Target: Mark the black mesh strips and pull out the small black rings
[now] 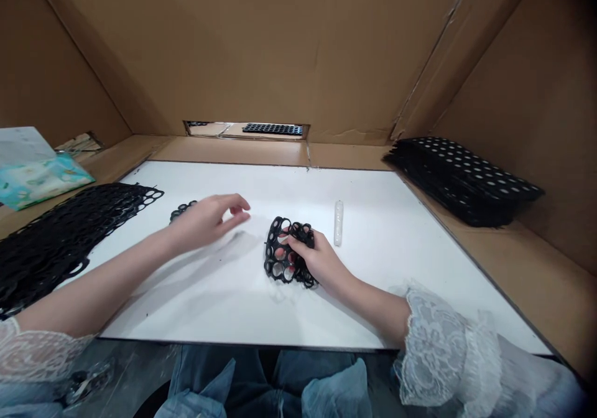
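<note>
A bunched piece of black mesh with round holes [278, 267] is gripped in my right hand [321, 257], just right of the middle of the white board. The thumb lies over the mesh, and other fingers show through its holes. My left hand [212, 219] hovers to the left of it with fingers apart and nothing between them. Partly hidden behind that hand is a smaller black mesh piece [183, 208]. A clear, narrow rod-like item [338, 222] lies on the board beyond my right hand.
Black mesh sheets [51, 237] are heaped on the left. A stack of black perforated pieces [461, 178] rests at the right on cardboard. A green and white packet [44, 178] sits far left. Cardboard walls [261, 51] surround the white board [280, 188].
</note>
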`<state>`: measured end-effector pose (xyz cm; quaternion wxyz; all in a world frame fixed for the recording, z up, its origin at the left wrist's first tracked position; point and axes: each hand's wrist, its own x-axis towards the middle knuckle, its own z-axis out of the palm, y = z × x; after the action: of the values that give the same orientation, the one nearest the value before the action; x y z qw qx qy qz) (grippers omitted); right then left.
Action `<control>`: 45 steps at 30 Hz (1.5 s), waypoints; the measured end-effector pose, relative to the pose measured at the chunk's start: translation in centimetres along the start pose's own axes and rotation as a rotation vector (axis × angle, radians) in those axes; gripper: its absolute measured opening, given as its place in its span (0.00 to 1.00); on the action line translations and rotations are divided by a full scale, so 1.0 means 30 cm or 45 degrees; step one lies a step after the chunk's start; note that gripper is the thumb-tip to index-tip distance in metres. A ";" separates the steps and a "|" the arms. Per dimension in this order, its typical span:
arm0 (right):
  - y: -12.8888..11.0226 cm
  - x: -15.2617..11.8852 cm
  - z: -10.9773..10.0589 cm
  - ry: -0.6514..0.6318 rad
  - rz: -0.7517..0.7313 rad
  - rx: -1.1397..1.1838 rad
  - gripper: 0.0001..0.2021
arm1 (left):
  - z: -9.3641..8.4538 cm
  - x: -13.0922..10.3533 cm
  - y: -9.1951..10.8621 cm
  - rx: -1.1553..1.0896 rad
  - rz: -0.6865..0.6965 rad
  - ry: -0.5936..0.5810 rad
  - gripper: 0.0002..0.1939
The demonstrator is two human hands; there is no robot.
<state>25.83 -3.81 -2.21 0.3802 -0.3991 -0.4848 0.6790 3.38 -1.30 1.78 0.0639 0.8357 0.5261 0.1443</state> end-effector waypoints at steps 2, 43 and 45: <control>0.005 0.002 -0.004 -0.019 -0.060 -0.043 0.11 | 0.026 -0.013 0.105 -0.128 0.015 -0.104 0.20; 0.017 0.003 -0.016 0.041 -0.225 -0.135 0.15 | -0.067 -0.074 -0.111 0.821 -0.505 0.089 0.23; 0.020 0.006 -0.019 0.029 -0.289 -0.157 0.14 | -0.069 -0.072 -0.022 0.687 -0.402 0.166 0.22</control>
<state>26.20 -3.61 -2.95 0.4348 -0.3719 -0.5634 0.5959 1.31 -3.03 3.19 -0.1723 0.7194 0.6716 0.0410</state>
